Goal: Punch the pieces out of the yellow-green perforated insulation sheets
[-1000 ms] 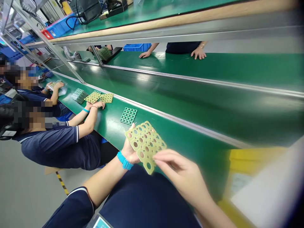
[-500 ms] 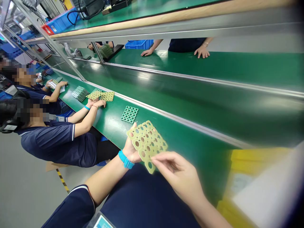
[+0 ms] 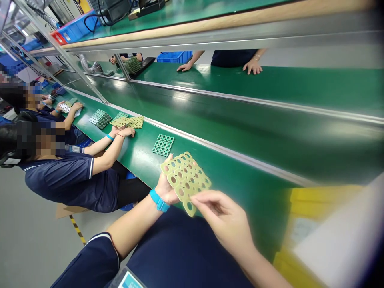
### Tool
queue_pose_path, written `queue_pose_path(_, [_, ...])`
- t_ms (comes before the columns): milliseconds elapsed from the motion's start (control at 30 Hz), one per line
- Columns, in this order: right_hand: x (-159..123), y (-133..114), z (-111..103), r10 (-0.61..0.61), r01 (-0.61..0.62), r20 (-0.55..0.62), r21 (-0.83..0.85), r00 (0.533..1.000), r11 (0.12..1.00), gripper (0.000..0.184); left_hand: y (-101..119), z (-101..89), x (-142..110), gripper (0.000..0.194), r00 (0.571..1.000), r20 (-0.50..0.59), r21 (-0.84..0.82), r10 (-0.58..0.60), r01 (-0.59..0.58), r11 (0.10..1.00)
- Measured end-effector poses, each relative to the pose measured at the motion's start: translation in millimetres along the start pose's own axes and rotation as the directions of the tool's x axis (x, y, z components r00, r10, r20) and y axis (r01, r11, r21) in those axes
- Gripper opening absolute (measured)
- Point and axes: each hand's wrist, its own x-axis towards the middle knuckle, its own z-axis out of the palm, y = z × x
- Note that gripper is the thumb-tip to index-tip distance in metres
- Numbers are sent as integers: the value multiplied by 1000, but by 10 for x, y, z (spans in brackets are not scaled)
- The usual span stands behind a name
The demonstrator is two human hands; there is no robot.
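Observation:
My left hand (image 3: 165,189), with a blue strap at the wrist, supports a yellow-green circuit board panel (image 3: 186,178) full of round holes from beneath and along its left edge. The panel is tilted above the green bench. At its near lower corner, the thumb and forefinger of my right hand (image 3: 223,216) are pinched together on the edge. Anything small between those fingertips is hidden. Just beyond my left hand, a green circuit board panel (image 3: 163,145) with similar holes lies flat on the bench.
To my left, a co-worker (image 3: 69,168) holds yellow panels (image 3: 129,122) beside a green panel stack (image 3: 100,119). Yellow bins (image 3: 318,204) and a blurred white shape stand at right. A metal rail (image 3: 216,146) edges the bench; a shelf (image 3: 210,34) hangs above. Across, another person's hands (image 3: 253,66) rest.
My hands and the panel stay nearly where they were, the panel's near corner slightly higher. The co-worker's yellow panels have come closer together. The view has shifted slightly.

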Motion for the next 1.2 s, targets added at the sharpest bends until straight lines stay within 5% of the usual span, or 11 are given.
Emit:
queue_pose_path(433, [3, 22, 31, -39, 36, -27, -96, 999, 995, 4, -14, -72, 46, 52, 999, 38, -89, -27, 30, 996])
queue_pose_path(800, [82, 46, -96, -70, 112, 126, -363, 990, 925, 9, -9, -77, 53, 48, 1000, -8, -104, 7, -8, 995])
queue_pose_path(1200, [154, 72, -114, -281, 353, 222, -438, 934, 827, 12, 5, -122, 92, 45, 996, -70, -137, 47, -56, 989])
